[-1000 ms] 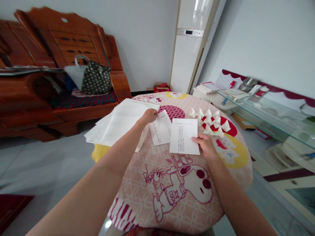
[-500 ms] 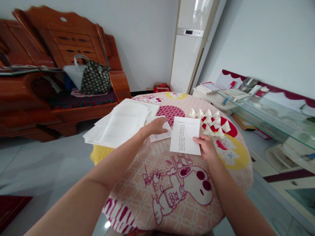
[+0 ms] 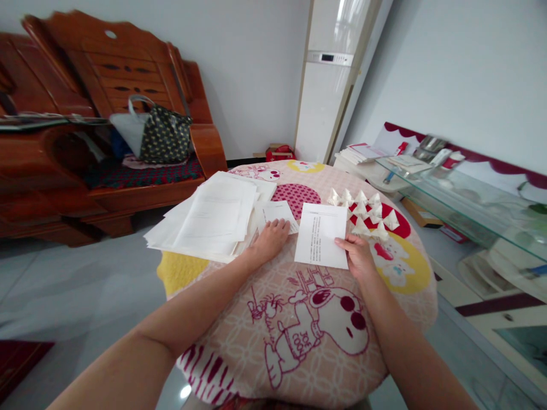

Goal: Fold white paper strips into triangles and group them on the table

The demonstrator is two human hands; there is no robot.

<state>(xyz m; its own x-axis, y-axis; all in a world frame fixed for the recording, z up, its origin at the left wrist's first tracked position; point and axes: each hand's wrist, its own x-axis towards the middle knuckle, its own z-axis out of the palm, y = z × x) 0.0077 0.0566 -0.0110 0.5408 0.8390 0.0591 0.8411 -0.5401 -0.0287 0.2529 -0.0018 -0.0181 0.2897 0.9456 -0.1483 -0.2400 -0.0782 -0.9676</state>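
My right hand pinches the right edge of a printed sheet of paper, thumb on top. The sheet looks flat and roughly square, with lines of text on it. My left hand rests with its fingers laid over the near part of a smaller printed paper piece, which lies on the table. Just left of that hand is a pile of white papers. Beyond my right hand, several small folded white paper pyramids stand in rows.
A patterned cloth covers the round table. To the right stands a glass shelf with metal containers and papers on it. A wooden bench with a patterned bag is at the left; a tall white cabinet unit is behind.
My left hand has moved nearer to me, and its fingers have come down over the near edge of the smaller paper. The right hand and its sheet have hardly moved.
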